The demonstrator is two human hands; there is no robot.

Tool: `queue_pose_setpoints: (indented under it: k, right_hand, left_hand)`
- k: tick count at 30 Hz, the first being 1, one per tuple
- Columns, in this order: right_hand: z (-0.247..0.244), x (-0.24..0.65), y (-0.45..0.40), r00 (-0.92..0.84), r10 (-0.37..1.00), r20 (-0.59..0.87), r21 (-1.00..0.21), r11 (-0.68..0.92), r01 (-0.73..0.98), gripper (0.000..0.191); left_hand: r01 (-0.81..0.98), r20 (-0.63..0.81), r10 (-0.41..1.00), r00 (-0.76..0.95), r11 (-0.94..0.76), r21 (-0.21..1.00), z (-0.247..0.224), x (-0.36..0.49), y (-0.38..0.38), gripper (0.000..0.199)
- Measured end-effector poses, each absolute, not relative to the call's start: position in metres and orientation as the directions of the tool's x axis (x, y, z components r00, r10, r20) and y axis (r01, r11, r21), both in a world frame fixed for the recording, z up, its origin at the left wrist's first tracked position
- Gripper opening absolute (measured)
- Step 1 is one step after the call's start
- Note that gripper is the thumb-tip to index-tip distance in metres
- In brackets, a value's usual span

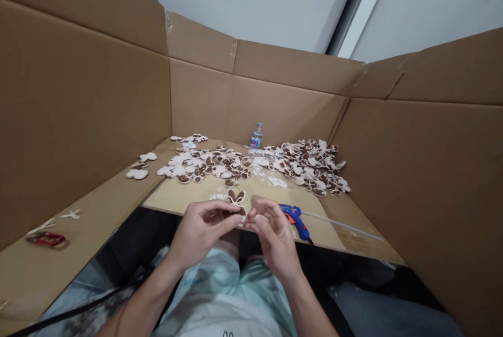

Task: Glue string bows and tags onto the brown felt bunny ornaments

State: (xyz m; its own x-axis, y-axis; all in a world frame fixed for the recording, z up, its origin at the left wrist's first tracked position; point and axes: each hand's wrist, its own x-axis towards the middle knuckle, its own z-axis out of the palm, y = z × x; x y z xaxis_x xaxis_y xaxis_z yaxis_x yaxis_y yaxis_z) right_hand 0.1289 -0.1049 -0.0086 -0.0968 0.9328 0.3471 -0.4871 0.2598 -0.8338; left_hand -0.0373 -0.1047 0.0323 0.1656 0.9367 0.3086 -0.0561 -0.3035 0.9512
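Observation:
Between thumb and fingers, my left hand (204, 229) grips a brown rabbit-ear-shaped felt piece (234, 197) with a cream cord bow, above the table's front edge. Its lower part is partly covered by my fingers. My right hand (276, 240) is close by on the right, fingers curled and thumb pressed in, and whatever it pinches is too small to make out. Just beyond that hand lies a blue glue gun (301, 221) with an orange trigger, a long translucent glue stick (346, 225) reaching out of its back to the right.
Piles of brown and white felt pieces (314, 164) cover the back right, with another pile (212, 161) at centre left. A plastic bottle (256, 137) stands behind them. Small white bits (277, 182) lie in front. Red-handled cutters (45, 238) rest far left. Cardboard walls (291, 85) surround the table.

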Motion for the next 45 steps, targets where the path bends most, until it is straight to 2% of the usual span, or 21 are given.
queue_pose_setpoints:
  k: [4,7,9,16,20,23,31,37,42,45]
  right_hand:
    - [-0.01,0.145,-0.108,-0.186,0.877,0.442,-0.892,0.408,-0.193,0.034]
    - [-0.011,0.153,-0.111,-0.214,0.879,0.427,-0.897,0.442,0.025,0.021]
    - [-0.012,0.159,-0.112,-0.225,0.895,0.384,-0.906,0.412,0.092,0.017]
    - [-0.023,0.183,-0.107,-0.345,0.919,0.189,-0.979,0.204,0.007,0.019]
    - [-0.033,0.19,-0.1,-0.347,0.934,0.082,-0.997,0.075,-0.035,0.026]
    - [-0.037,0.192,-0.097,-0.352,0.936,0.02,-0.998,-0.001,-0.06,0.028]
    - [-0.027,0.197,-0.107,-0.255,0.966,0.028,-0.989,-0.01,-0.145,0.027]
    - [-0.018,0.196,-0.114,-0.226,0.973,0.056,-0.981,0.012,-0.194,0.024]
    - [-0.01,0.194,-0.121,-0.218,0.973,0.083,-0.977,0.036,-0.211,0.025]
    - [-0.009,0.193,-0.123,-0.227,0.971,0.078,-0.977,0.029,-0.213,0.024]
  left_hand:
    - [-0.039,0.246,0.95,0.19,-0.243,0.969,0.026,-0.029,-0.103,0.013]
    - [0.014,0.173,0.958,0.23,-0.181,0.983,0.018,-0.023,-0.103,0.011]
    - [0.037,0.12,0.954,0.276,-0.135,0.99,0.012,-0.019,-0.102,0.011]
    - [0.068,-0.045,0.863,0.504,0.012,0.998,-0.005,-0.01,-0.1,0.011]
    - [0.05,-0.069,0.814,0.577,0.05,0.998,-0.015,-0.006,-0.094,0.025]
    - [0.057,-0.068,0.814,0.577,0.043,0.997,-0.018,-0.005,-0.091,0.022]
    - [-0.026,0.062,0.837,0.544,-0.057,0.998,0.003,-0.009,-0.101,0.038]
    - [0.08,0.231,0.837,0.496,-0.31,0.948,0.012,-0.01,-0.105,0.024]
    - [0.155,0.288,0.837,0.465,-0.397,0.904,0.014,-0.01,-0.108,0.007]
    - [0.182,0.325,0.82,0.471,-0.451,0.874,0.014,-0.011,-0.11,0.009]
